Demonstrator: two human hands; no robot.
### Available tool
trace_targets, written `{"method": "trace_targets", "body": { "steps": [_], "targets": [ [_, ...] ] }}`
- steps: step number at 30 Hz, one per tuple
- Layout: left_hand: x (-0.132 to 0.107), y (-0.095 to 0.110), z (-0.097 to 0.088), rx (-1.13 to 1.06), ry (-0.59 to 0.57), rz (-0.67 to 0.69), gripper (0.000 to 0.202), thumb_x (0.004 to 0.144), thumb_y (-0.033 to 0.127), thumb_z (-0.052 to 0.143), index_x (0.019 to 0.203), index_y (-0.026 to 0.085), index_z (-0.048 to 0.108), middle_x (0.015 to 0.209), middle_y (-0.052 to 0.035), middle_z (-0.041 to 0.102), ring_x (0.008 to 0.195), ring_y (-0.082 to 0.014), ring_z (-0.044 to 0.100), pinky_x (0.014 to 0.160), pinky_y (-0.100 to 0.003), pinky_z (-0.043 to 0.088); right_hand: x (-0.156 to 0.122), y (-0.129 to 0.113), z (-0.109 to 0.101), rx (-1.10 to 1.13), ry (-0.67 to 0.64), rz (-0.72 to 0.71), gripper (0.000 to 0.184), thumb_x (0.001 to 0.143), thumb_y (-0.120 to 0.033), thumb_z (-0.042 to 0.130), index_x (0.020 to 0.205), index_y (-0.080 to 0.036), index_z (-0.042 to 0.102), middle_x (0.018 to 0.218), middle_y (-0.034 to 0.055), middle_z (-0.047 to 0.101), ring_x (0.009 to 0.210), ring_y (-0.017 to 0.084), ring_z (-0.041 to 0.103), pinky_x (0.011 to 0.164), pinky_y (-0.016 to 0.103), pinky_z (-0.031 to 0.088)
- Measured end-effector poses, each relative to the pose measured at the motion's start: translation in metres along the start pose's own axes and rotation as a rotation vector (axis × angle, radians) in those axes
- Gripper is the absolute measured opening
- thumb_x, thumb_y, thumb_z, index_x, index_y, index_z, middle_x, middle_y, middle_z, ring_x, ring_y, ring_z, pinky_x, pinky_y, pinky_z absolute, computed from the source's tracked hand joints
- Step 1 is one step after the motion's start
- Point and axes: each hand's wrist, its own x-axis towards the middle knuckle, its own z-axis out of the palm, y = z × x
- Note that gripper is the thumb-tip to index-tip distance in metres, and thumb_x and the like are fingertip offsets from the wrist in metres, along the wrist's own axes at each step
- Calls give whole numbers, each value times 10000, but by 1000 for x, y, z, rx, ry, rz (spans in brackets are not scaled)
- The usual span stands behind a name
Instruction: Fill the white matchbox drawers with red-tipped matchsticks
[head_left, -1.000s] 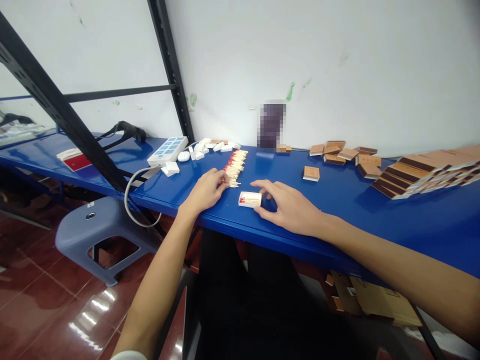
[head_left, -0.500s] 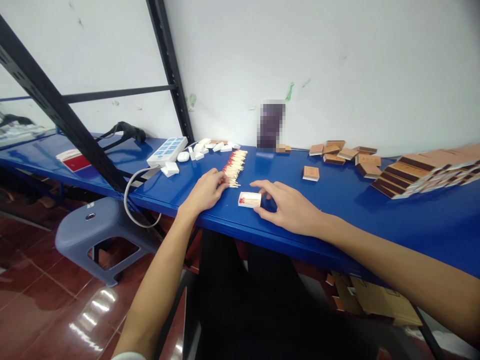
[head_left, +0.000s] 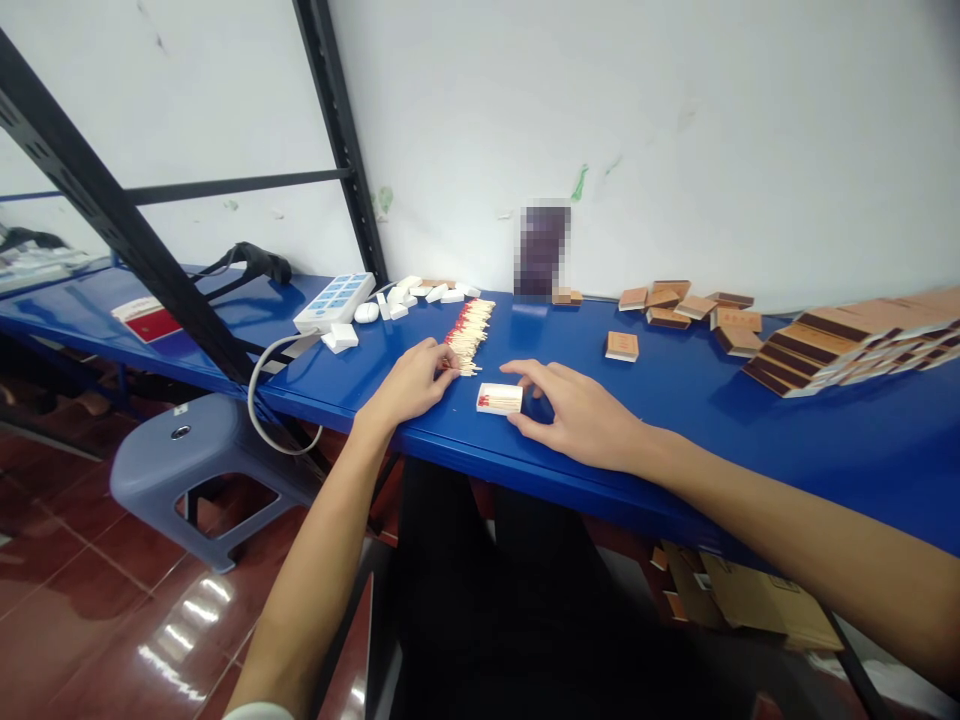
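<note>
A long row of loose matches (head_left: 469, 335) with red heads lies on the blue table. At the row's near end, my left hand (head_left: 421, 380) has thumb and fingertips pinched on matches, mostly hidden by the fingers. To its right, a small white matchbox tray (head_left: 500, 390) lies flat, partly filled with matches, their red heads to the left. My right hand (head_left: 574, 412) rests at the tray's right end, thumb at the near edge and a curled finger at the far corner, with the index finger stretched out above the tray.
White trays (head_left: 409, 296) lie scattered at the back beside a power strip (head_left: 335, 303). One matchbox cover (head_left: 622, 346) is alone; several more (head_left: 694, 308) are heaped by the wall. A large stack of matchboxes (head_left: 847, 345) stands right. A stool (head_left: 202, 440) is left, below the table.
My left fingers have shifted very slightly at the near end of the match row. My right hand and the tray have stayed in place.
</note>
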Motion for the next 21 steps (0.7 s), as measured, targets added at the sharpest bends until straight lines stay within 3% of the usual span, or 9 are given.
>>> {"method": "trace_targets", "body": {
  "steps": [6,13,21],
  "targets": [
    [-1,2,-1,-21,-40,29,93,897,202,523,859,176,604,871,-51,569,830,-202,556,799,-352,453,-1,2,0,4,6,-1,500,914,-408,560,1376,-233,488,1108,95,686,980,280,641,806,419,515],
    [-3,6,-6,19,-130,29,148,936,271,499,888,184,608,929,-71,556,979,-250,510,918,-406,418,-1,1,-1,3,-2,-3,504,916,-400,559,1380,-218,487,1105,99,686,978,279,635,816,426,511],
    [-6,10,-12,4,-223,45,162,973,226,417,876,186,540,955,-85,559,949,-247,492,906,-425,416,-1,1,0,1,9,-22,485,918,-385,560,1371,-230,488,1102,94,688,975,275,637,814,416,508]
  ]
}}
